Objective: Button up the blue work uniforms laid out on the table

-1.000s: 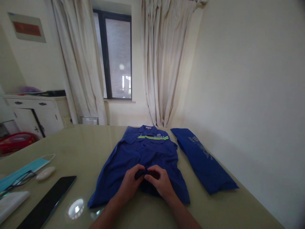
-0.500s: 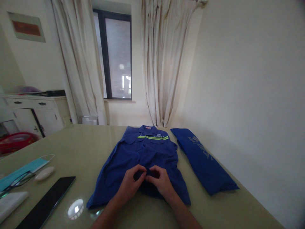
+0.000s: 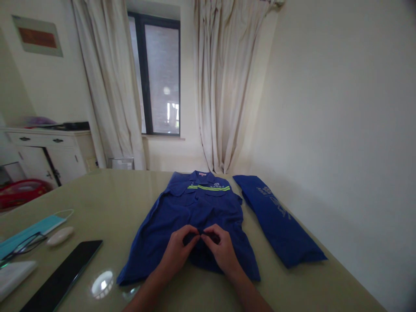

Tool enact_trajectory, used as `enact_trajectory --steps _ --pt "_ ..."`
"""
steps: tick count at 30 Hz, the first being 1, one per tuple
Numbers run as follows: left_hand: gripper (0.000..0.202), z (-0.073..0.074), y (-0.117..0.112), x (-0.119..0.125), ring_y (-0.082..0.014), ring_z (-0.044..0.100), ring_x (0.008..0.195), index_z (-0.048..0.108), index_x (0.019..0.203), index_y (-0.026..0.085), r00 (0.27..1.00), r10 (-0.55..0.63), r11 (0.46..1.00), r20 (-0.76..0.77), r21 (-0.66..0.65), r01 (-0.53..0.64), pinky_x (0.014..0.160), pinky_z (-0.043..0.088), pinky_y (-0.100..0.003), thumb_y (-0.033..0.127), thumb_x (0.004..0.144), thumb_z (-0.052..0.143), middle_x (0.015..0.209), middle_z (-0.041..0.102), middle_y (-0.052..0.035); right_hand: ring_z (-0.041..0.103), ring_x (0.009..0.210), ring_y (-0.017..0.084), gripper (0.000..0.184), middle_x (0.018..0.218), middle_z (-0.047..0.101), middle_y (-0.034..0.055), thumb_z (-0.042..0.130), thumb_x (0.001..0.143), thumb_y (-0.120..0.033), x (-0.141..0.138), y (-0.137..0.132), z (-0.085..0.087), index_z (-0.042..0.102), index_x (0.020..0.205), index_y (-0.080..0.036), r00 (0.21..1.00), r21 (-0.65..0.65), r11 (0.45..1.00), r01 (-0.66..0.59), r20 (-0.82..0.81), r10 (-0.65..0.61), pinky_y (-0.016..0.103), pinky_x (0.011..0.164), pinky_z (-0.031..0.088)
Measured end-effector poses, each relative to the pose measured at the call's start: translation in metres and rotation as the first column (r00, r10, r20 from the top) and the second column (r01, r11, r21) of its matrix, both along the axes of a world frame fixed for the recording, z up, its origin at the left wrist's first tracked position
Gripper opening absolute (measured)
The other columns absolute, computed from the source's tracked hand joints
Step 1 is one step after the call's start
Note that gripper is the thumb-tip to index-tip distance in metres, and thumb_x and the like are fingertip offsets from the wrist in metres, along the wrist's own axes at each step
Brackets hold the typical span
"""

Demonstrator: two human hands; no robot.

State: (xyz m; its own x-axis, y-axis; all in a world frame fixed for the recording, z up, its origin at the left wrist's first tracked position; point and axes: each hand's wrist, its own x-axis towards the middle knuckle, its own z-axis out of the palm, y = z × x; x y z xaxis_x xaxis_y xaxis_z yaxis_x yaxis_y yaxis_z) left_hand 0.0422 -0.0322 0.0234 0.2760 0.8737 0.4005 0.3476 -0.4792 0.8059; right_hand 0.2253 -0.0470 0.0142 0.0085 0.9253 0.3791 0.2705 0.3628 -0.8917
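Note:
A blue work shirt (image 3: 195, 212) with a yellow reflective stripe across the chest lies flat on the table, collar away from me. My left hand (image 3: 177, 251) and my right hand (image 3: 221, 249) meet at the shirt's front placket near the lower part, fingertips pinched on the fabric there. What is between the fingertips is too small to make out beyond the cloth.
A second folded blue garment (image 3: 276, 216) lies to the right of the shirt, near the wall. On the left of the glossy table (image 3: 107, 203) are a dark tablet (image 3: 61, 277), a white oval object (image 3: 60, 236), glasses and a blue face mask (image 3: 29, 236).
My hands have barely shifted; the fingertips have drawn closer together on the shirt's front. The shirt itself lies as before.

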Motion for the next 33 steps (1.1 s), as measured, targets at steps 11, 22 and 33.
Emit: enact_trajectory --steps 11,22,33 --pt "0.012 -0.007 -0.005 0.008 -0.0200 0.070 0.084 0.068 0.092 0.024 1.000 0.024 0.999 -0.019 -0.033 -0.025 0.079 0.051 -0.028 0.033 0.092 0.060 0.089 0.075 -0.0007 0.061 0.092 0.020 0.020 0.098 0.063 0.0049 0.048 0.094 -0.011 0.000 -0.002 -0.011 0.063 0.099 -0.023 0.966 0.182 0.982 -0.051 0.258 0.003 0.029 0.084 0.048" --pt "0.016 -0.014 0.002 0.006 -0.0233 0.071 0.091 0.069 0.095 0.023 0.995 0.069 0.994 0.076 -0.093 -0.062 0.086 0.055 -0.034 0.034 0.087 0.062 0.094 0.077 -0.0045 0.066 0.085 0.019 0.021 0.088 0.071 0.0040 0.055 0.100 -0.030 0.002 -0.010 0.011 0.072 0.090 -0.022 0.971 0.123 0.989 -0.084 0.233 0.053 0.027 0.079 0.048" --pt "0.021 -0.016 0.002 0.005 -0.0224 0.071 0.092 0.071 0.094 0.022 0.996 0.046 0.994 0.071 -0.099 -0.039 0.086 0.053 -0.032 0.018 0.076 0.062 0.093 0.078 -0.0025 0.066 0.072 0.017 0.010 0.080 0.072 0.0020 0.065 0.086 -0.018 -0.002 -0.005 0.001 0.074 0.085 -0.021 0.983 0.054 0.998 -0.020 0.186 0.010 0.025 0.066 0.047"
